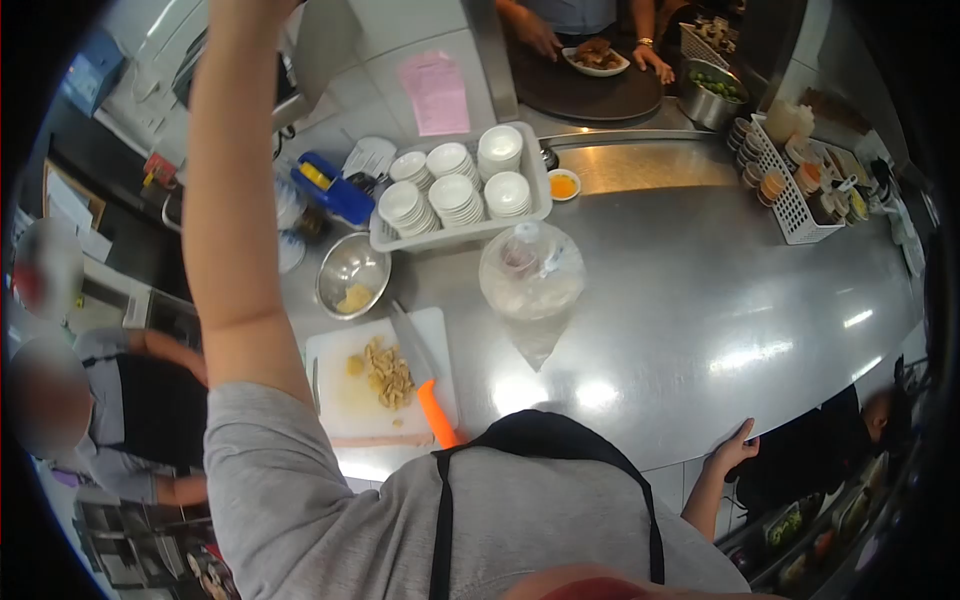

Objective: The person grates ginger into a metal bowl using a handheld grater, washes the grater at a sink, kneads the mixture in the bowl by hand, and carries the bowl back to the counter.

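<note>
My left arm reaches up past the top edge of the view, with the hand cut off. Beside the counter's near right edge is my right hand (pixel 737 450), fingers apart and holding nothing. On a white cutting board (pixel 330 400) lie chopped pale brown pieces (pixel 388 375) and a knife with an orange handle (pixel 436 412). A metal bowl (pixel 353 275) behind the board holds a yellowish lump. Right of the board, a clear plastic bag (pixel 533 290) rests on the counter.
A grey tray (pixel 460 236) carries stacked white cups. Farther back are a small orange-filled dish (pixel 564 184) and a person's hands beside a plate of food (pixel 596 58). A white basket (pixel 800 215) of containers stands at right. Other people are at the left and lower right.
</note>
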Motion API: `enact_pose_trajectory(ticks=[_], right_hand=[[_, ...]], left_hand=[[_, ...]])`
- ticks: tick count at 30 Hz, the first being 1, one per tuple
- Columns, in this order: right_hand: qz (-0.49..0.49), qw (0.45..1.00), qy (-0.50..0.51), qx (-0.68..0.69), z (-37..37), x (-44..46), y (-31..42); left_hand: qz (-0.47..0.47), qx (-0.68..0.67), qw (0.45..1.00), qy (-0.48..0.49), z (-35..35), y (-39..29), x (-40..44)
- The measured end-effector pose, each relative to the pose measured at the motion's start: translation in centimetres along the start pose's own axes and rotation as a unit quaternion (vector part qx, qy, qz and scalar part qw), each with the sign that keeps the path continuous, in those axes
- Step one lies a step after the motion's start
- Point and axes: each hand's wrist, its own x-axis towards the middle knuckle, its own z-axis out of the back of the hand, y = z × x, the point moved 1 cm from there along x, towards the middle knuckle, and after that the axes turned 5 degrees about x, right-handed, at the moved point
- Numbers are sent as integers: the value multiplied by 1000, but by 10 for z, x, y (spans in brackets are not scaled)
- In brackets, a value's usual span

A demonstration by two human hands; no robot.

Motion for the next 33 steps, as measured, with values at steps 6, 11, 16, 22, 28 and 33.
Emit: enact_pose_trajectory(ticks=[6, 11, 16, 22, 28, 33], right_hand=[[-19, 1000, 0, -3, -1, -6, 7], [-13, 1000, 2, -7, -4, -17, 17], [-5, 1000, -14, -21, -3, -8, 5], [-24, 999, -18, -13, -4, -6, 1], [-11, 1000, -7, 10, 0, -7, -4], [-23, 999, -17, 21, -2, -9, -3]], left_hand=[[365, -58, 914, 169, 1, 19, -215], [508, -34, 861, 21, 44, 126, -292], [306, 308, 898, -73, 91, 207, -257], [326, 485, 808, -81, 124, 308, -257], [520, 442, 675, 282, 134, 373, -288], [609, 318, 694, 215, 119, 239, -216]])
